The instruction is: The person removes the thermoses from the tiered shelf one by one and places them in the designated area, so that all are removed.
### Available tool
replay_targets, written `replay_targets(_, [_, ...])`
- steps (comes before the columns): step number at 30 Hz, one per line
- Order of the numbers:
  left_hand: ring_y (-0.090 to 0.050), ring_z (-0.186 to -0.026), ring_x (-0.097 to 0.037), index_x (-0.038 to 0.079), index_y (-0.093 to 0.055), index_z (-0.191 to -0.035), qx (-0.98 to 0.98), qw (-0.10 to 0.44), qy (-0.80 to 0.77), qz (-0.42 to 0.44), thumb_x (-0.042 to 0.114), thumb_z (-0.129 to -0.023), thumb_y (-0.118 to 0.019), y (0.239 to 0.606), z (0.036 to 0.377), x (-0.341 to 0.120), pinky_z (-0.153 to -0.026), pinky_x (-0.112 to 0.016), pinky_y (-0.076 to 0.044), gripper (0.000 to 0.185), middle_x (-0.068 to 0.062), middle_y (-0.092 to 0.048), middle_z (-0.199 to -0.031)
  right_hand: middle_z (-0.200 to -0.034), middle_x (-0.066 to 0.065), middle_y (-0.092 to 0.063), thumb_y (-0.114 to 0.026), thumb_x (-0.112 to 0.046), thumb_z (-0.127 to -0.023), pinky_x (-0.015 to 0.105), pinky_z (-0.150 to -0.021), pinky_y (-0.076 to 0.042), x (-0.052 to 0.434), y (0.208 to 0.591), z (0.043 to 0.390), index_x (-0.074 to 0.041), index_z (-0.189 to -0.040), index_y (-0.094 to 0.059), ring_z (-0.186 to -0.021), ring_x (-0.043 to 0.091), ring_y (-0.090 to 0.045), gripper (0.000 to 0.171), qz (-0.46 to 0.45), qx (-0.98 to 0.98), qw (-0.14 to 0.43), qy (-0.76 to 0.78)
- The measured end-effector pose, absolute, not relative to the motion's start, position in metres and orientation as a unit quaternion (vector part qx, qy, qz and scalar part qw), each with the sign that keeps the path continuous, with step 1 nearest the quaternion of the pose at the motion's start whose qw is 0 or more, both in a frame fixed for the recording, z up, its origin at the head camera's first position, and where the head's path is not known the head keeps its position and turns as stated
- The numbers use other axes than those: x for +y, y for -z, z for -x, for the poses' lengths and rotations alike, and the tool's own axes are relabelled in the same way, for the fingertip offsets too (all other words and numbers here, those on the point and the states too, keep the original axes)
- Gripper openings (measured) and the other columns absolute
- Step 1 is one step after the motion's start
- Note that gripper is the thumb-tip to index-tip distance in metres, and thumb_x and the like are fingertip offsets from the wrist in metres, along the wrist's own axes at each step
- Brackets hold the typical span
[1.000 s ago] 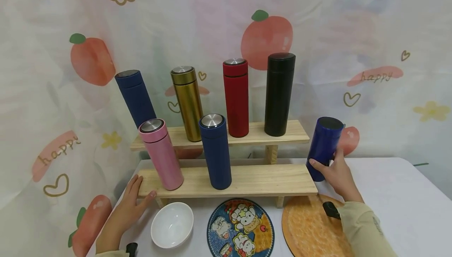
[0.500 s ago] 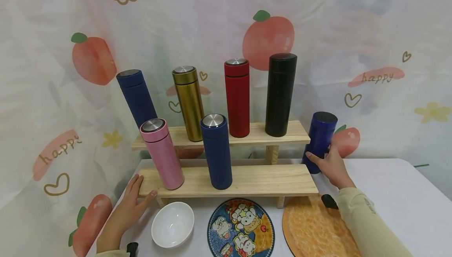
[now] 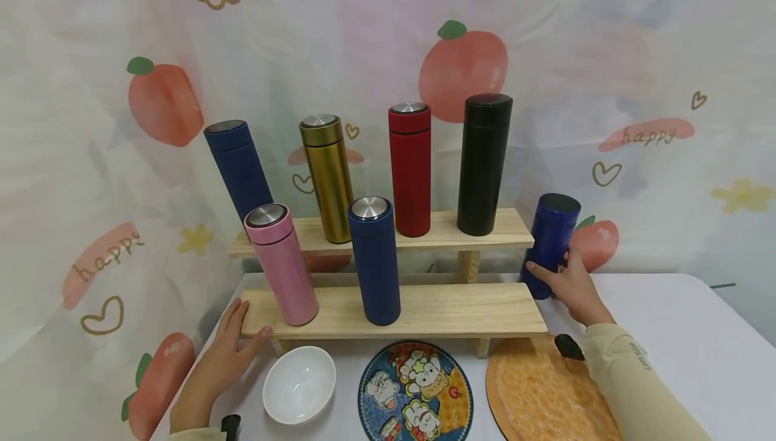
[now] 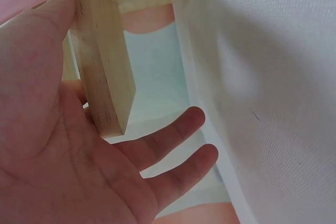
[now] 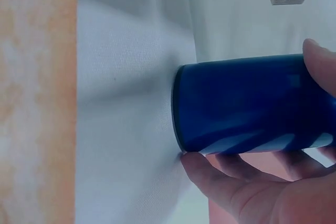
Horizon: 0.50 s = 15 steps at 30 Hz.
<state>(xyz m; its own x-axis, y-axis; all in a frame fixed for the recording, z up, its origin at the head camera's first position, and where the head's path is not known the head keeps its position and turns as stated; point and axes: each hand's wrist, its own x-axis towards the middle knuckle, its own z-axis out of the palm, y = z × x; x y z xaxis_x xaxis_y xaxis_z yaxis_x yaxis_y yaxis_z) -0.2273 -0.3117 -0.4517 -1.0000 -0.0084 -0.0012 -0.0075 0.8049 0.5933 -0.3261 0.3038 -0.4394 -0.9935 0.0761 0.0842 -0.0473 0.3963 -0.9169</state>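
Note:
My right hand [image 3: 566, 286] grips the lower part of a dark blue flask [image 3: 550, 242] that stands on the white table just right of the wooden two-step shelf [image 3: 424, 310]. In the right wrist view the blue flask [image 5: 247, 103] lies between thumb and fingers, its base on the cloth. My left hand [image 3: 227, 347] rests open against the left end of the lower shelf board; in the left wrist view the palm [image 4: 47, 145] touches the board's end [image 4: 102, 77]. On the lower step stand a pink flask [image 3: 281, 264] and a navy flask [image 3: 374, 260].
The upper step carries a navy flask [image 3: 238, 170], a gold flask [image 3: 327, 177], a red flask [image 3: 411, 169] and a black flask [image 3: 483, 164]. In front of the shelf lie a white bowl [image 3: 298, 384], a cartoon plate [image 3: 415, 392] and an orange round mat [image 3: 536, 394]. A fruit-print curtain hangs behind.
My right hand has moved the blue flask left and back, closer to the shelf's right end, and it now stands more upright. The left hand has stayed at the shelf.

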Motion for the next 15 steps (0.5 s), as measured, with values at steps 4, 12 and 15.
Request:
replay_targets(4, [-0.012, -0.157, -0.056, -0.006, -0.01, -0.168, -0.949, -0.005, 0.314, -0.008, 0.058, -0.107, -0.058, 0.452, 0.228, -0.31, -0.119, -0.074, -0.022, 0.101, -0.029, 0.002, -0.174, -0.166, 0.046, -0.004, -0.065, -0.028, -0.108, 0.08, -0.109, -0.032, 0.305, 0.439, 0.324, 0.005, -0.165, 0.014, -0.152, 0.065, -0.017, 0.103, 0.009, -0.832, 0.051, -0.552])
replay_targets(12, [-0.012, -0.157, -0.056, -0.005, -0.01, -0.168, -0.951, -0.006, 0.309, -0.01, 0.06, -0.106, -0.057, 0.45, 0.228, -0.309, -0.118, -0.074, -0.024, 0.101, -0.029, 0.001, -0.174, -0.17, 0.039, 0.01, -0.061, -0.035, -0.109, 0.074, -0.12, -0.019, 0.309, 0.42, 0.317, -0.001, -0.165, 0.021, -0.156, 0.06, -0.004, 0.105, 0.0, -0.812, 0.064, -0.58])
replay_targets(15, [-0.012, -0.157, -0.056, -0.006, -0.011, -0.168, -0.951, -0.002, 0.31, -0.007, 0.058, -0.106, -0.058, 0.45, 0.227, -0.31, -0.118, -0.074, -0.023, 0.101, -0.029, 0.001, -0.174, -0.172, 0.034, 0.013, -0.058, -0.039, -0.11, 0.073, -0.121, -0.012, 0.311, 0.407, 0.311, -0.007, -0.166, 0.023, -0.157, 0.058, 0.0, 0.104, -0.009, -0.804, 0.088, -0.589])
